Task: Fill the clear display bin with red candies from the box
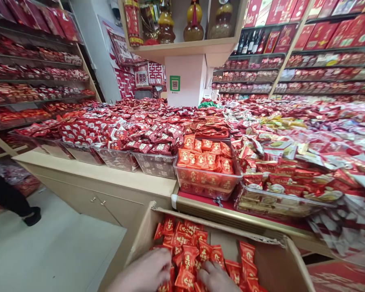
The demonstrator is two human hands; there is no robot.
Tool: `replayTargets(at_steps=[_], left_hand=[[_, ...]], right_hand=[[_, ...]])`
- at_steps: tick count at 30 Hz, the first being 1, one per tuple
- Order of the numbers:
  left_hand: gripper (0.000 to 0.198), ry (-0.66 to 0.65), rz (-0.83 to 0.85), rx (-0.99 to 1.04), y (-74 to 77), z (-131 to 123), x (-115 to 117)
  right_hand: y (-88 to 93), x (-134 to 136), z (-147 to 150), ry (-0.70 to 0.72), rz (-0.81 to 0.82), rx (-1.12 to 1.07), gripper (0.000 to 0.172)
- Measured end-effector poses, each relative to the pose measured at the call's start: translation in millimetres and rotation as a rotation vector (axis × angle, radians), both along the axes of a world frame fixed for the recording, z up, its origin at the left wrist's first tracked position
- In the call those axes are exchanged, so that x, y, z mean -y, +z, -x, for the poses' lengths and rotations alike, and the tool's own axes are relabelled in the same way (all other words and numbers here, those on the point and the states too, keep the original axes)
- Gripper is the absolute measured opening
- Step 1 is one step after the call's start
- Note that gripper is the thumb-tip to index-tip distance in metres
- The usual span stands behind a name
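Note:
An open cardboard box [228,227] at the bottom of the view holds many red candies [187,259] in wrappers with gold lettering. Inside it, at the left, my left hand [150,267] is slightly blurred, its fingers curled against the candies. My right hand [217,279] is low among them too, with bent fingers pressing on wrappers. A bunch of candies lies between the two hands; the fingertips are partly hidden. Just beyond the box stands a clear plastic bin [207,176], where matching red candies are stacked in rows.
More clear bins [156,164] of red packets line the wooden counter [124,182]. At right, a bin [270,202] holds durian-labelled packets. Stocked shelves [33,77] stand left, with others behind. A display shelf [182,46] overhangs the counter. A person's leg [6,194] shows at far left.

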State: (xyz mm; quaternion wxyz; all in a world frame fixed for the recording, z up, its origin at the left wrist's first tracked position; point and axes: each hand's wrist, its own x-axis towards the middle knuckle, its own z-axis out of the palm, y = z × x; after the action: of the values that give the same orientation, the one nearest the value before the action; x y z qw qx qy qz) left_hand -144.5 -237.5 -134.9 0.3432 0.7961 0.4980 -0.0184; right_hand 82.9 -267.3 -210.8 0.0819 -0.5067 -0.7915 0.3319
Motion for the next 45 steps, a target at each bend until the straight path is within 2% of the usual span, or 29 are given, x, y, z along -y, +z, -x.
replayTargets(at_steps=[2, 4, 6, 10, 13, 15, 17, 19, 21, 23, 25, 28, 32, 37, 42, 45], left_hand=[[0.012, 0.144, 0.063, 0.213, 14.7, -3, -9], [0.018, 0.344, 0.129, 0.484, 24.6, -9, -18], [0.021, 0.489, 0.203, 0.730, 29.5, -16, -24], [0.033, 0.599, 0.407, 0.968, 33.7, -31, -22], [0.033, 0.614, 0.489, 1.079, 35.7, -40, -15], [0.030, 0.565, 0.544, 1.113, 35.1, -48, -11], [0.027, 0.504, 0.566, 1.092, 32.5, -56, -9], [0.029, 0.475, 0.508, 1.039, 27.9, -64, -7], [0.029, 0.488, 0.436, 0.990, 22.2, -68, -7], [0.028, 0.536, 0.422, 0.990, 17.2, -69, -6], [0.026, 0.601, 0.445, 1.032, 13.8, -67, -6], [0.024, 0.683, 0.492, 1.114, 11.6, -63, -5], [0.023, 0.706, 0.561, 1.169, 8.0, -58, -2], [0.023, 0.667, 0.433, 1.119, -2.1, -54, -1], [0.029, 0.715, 0.477, 1.144, -2.6, -57, 2], [0.031, 0.717, 0.471, 1.093, -0.5, -56, 2]], right_hand=[[17.3, 2, -9, 0.005, 0.036, -0.056, 0.031], [38.7, 0, -18, -0.093, 0.078, -0.164, 0.041], [59.5, -4, -24, -0.194, 0.107, -0.336, 0.038], [90.0, -9, -18, -0.405, 0.208, -0.788, 0.025], [99.4, -11, -6, -0.521, 0.259, -0.920, 0.025], [100.3, -13, 2, -0.543, 0.174, -0.842, 0.025], [98.9, -16, 8, -0.511, -0.002, -0.687, 0.025], [96.3, -17, 12, -0.451, -0.149, -0.557, 0.030], [92.7, -16, 14, -0.394, -0.199, -0.527, 0.038], [88.4, -13, 14, -0.379, -0.138, -0.614, 0.046], [84.0, -9, 14, -0.430, 0.020, -0.757, 0.048], [79.2, -4, 14, -0.572, 0.251, -0.933, 0.037], [75.0, 1, 23, -0.690, 0.346, -1.142, 0.031], [62.0, 1, 32, -0.726, 0.352, -1.223, 0.025], [54.1, -2, 32, -0.733, 0.276, -1.200, 0.024], [52.0, -3, 35, -0.749, 0.225, -1.197, 0.023]])
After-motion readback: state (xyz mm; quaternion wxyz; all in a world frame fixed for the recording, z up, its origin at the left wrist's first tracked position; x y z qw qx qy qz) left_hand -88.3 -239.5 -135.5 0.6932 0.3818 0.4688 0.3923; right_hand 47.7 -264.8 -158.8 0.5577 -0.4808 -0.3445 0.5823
